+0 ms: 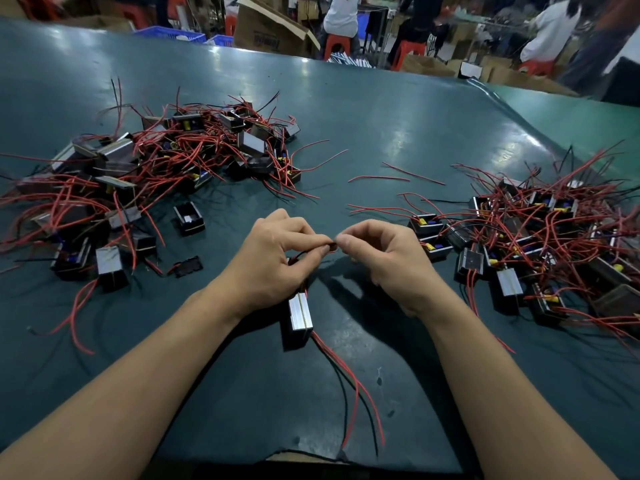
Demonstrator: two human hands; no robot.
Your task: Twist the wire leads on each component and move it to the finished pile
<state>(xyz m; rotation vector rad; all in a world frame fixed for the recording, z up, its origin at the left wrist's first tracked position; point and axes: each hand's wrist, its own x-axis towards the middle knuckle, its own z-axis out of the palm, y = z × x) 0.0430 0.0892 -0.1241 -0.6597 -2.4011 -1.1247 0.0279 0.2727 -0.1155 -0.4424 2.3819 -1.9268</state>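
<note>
Both hands meet over the green table (346,109). The left hand (273,258) and right hand (381,251) each pinch the tip of the wire leads (332,244) between thumb and forefinger, fingertips nearly touching. The component (300,315), a small metal-sided block, hangs or rests just below the left palm, probably touching the mat; more leads trail toward the near edge. One tangled pile (166,161) lies far left, another pile (547,237) to the right.

Head-worn, downward over table (381,109)
</note>
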